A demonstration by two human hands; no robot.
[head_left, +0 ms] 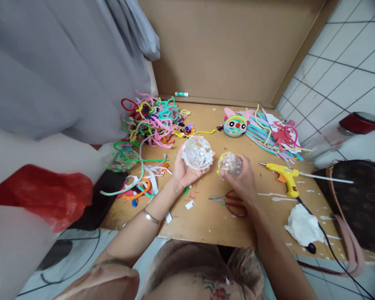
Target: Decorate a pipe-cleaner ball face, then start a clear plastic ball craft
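Note:
My left hand (184, 171) cups a clear half-sphere shell (196, 152) with pale flecks, its hollow side facing up. My right hand (240, 179) grips a second clear glittery half-sphere (229, 163) just to the right of the first. The two shells are a short gap apart above a low wooden board (206, 216). Red-handled scissors (229, 202) lie on the board right below my right hand.
A heap of coloured pipe cleaners (153, 118) lies at the back left. A decorated ball with a face (235, 126) and foam strips (268, 133) sit at the back right. A yellow glue gun (286, 175), crumpled tissue (303, 229) and a brown bag (359, 200) are on the right.

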